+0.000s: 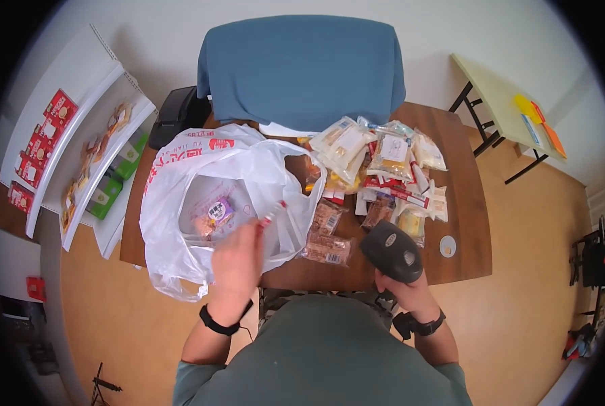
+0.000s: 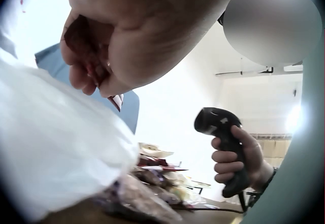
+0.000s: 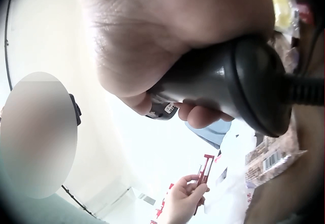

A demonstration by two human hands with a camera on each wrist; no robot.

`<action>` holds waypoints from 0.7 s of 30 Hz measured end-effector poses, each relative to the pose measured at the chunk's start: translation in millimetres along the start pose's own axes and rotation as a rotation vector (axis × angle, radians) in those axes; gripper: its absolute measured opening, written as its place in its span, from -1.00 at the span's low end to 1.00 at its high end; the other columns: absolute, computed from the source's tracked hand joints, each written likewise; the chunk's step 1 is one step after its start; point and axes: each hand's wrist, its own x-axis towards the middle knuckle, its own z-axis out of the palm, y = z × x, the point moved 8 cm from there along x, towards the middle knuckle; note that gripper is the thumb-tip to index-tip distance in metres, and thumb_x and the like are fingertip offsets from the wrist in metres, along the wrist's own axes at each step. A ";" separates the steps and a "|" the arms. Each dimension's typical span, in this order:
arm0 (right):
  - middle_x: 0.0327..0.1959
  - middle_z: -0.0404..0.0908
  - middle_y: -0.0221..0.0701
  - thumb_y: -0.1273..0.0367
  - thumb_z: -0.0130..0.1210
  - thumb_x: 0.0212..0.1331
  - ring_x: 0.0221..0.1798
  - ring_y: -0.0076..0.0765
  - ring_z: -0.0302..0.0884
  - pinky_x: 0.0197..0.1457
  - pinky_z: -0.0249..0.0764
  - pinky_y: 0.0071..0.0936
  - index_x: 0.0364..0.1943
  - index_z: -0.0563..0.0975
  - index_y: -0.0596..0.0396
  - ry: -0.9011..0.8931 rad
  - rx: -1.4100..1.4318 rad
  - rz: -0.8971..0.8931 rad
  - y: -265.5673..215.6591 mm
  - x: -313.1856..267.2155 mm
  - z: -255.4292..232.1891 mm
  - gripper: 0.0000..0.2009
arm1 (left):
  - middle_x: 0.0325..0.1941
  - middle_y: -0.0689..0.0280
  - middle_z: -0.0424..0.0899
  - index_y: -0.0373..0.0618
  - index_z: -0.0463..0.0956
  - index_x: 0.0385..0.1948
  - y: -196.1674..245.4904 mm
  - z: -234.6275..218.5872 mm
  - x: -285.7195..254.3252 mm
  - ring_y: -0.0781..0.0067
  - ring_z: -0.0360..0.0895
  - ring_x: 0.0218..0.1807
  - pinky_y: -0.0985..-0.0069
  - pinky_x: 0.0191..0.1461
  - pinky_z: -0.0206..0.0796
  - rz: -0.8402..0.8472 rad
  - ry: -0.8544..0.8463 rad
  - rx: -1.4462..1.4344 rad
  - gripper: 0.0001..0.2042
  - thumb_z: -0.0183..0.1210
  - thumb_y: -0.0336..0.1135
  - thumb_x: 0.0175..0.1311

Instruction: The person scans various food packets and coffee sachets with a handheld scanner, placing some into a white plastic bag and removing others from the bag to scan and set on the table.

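My left hand [image 1: 236,267] pinches a slim red-and-white stick packet [image 1: 272,215] over the mouth of a white plastic bag [image 1: 165,227]. In the right wrist view the packet [image 3: 206,167] stands up from the fingers. Inside the bag lie a purple-and-white packet [image 1: 220,212] and an orange-pink one [image 1: 203,227] beside it. My right hand [image 1: 412,296] grips a black handheld barcode scanner [image 1: 391,252] by its handle, above the table's front edge. The left wrist view shows the fingers wrapped round the scanner [image 2: 223,137], its head turned toward the bag side.
A pile of packaged food [image 1: 390,159] covers the table's right half, with brown packs [image 1: 329,250] in front. A round white disc [image 1: 448,246] lies at the right. Behind is a blue-draped object [image 1: 302,71]; shelves with red boxes [image 1: 60,108] stand left, a side table [image 1: 492,88] right.
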 end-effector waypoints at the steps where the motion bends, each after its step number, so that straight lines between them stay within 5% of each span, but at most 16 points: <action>1: -0.40 0.57 -0.46 0.53 0.18 0.21 -0.39 -0.60 0.49 -0.30 0.48 -0.56 -0.10 0.53 0.20 0.014 0.025 0.003 1.0 0.0 -1.7 -0.81 | -0.30 0.23 0.66 -0.09 0.50 -0.05 -22.2 4.7 -2.0 0.15 0.63 -0.24 0.25 -0.23 0.46 -0.089 -0.024 0.060 -0.74 0.25 -0.41 0.22; 3: -0.41 0.56 -0.47 0.49 0.16 0.26 -0.40 -0.58 0.48 -0.31 0.46 -0.56 -0.11 0.53 0.20 0.009 0.026 0.008 4.8 3.4 -6.6 -0.84 | -0.26 0.22 0.67 -0.10 0.50 -0.03 -41.4 5.8 3.8 0.12 0.63 -0.20 0.24 -0.15 0.47 -0.176 -0.047 0.120 -0.71 0.25 -0.42 0.21; 5: -0.42 0.56 -0.46 0.48 0.16 0.27 -0.41 -0.56 0.48 -0.32 0.44 -0.55 -0.13 0.52 0.18 -0.015 -0.035 0.007 8.1 6.2 -10.3 -0.86 | -0.14 0.15 0.69 -0.16 0.52 -0.04 -25.7 -17.7 11.1 -0.03 0.61 -0.10 0.17 0.02 0.44 0.001 0.206 0.355 -0.71 0.24 -0.47 0.17; 6: -0.42 0.56 -0.46 0.48 0.16 0.27 -0.41 -0.56 0.48 -0.32 0.44 -0.55 -0.13 0.52 0.18 -0.014 -0.033 0.010 7.2 7.3 -10.8 -0.86 | 0.04 0.14 0.64 -0.16 0.51 0.01 -29.1 -14.9 11.8 -0.05 0.53 0.09 0.11 0.22 0.34 -0.037 0.172 0.235 -0.65 0.24 -0.48 0.14; 7: -0.42 0.56 -0.46 0.49 0.15 0.26 -0.41 -0.56 0.48 -0.33 0.44 -0.54 -0.16 0.52 0.18 0.003 -0.024 0.021 5.8 7.8 -11.9 -0.88 | 0.04 0.14 0.64 -0.16 0.51 0.01 -27.0 -15.0 13.0 -0.05 0.53 0.09 0.11 0.22 0.34 -0.037 0.168 0.234 -0.65 0.24 -0.48 0.14; 9: -0.42 0.56 -0.46 0.50 0.14 0.25 -0.41 -0.56 0.47 -0.33 0.43 -0.54 -0.19 0.52 0.17 0.022 -0.010 0.047 9.6 6.8 -15.9 -0.90 | 0.18 0.14 0.56 -0.11 0.48 0.08 -1.9 -2.3 11.3 0.04 0.46 0.23 0.12 0.27 0.29 0.198 0.006 -0.247 -0.57 0.24 -0.50 0.11; 11: -0.42 0.56 -0.46 0.51 0.15 0.24 -0.41 -0.56 0.48 -0.31 0.43 -0.55 -0.22 0.53 0.16 -0.002 0.012 0.032 10.6 8.7 -18.7 -0.92 | 0.28 0.19 0.47 -0.07 0.46 0.14 39.6 24.3 6.1 0.13 0.38 0.32 0.06 0.38 0.19 0.474 -0.232 -0.395 -0.51 0.26 -0.46 0.07; 14: -0.41 0.57 -0.46 0.52 0.18 0.21 -0.41 -0.58 0.49 -0.31 0.44 -0.54 -0.23 0.55 0.17 -0.032 -0.053 0.028 17.8 8.7 -24.6 -0.91 | 0.27 0.25 0.48 -0.06 0.46 0.14 88.4 58.2 8.0 0.19 0.41 0.31 0.02 0.47 0.12 0.544 -0.421 -0.250 -0.48 0.28 -0.41 0.03; 17: -0.36 0.60 -0.45 0.52 0.23 0.18 -0.34 -0.54 0.51 -0.22 0.47 -0.50 -0.22 0.57 0.19 -0.047 -0.111 0.137 20.6 8.2 -25.7 -0.88 | 0.24 0.27 0.47 -0.04 0.45 0.16 86.1 93.4 8.0 0.22 0.42 0.30 -0.08 0.53 0.01 0.546 -0.356 0.053 -0.44 0.31 -0.34 0.01; 21: -0.29 0.63 -0.42 0.51 0.27 0.15 -0.22 -0.46 0.52 -0.05 0.48 -0.44 -0.18 0.59 0.19 -0.086 -0.189 0.151 14.6 6.7 -27.8 -0.83 | 0.20 0.27 0.48 -0.04 0.44 0.19 84.3 96.2 17.6 0.22 0.42 0.29 -0.14 0.51 0.00 0.422 -0.515 -0.049 -0.39 0.36 -0.32 -0.03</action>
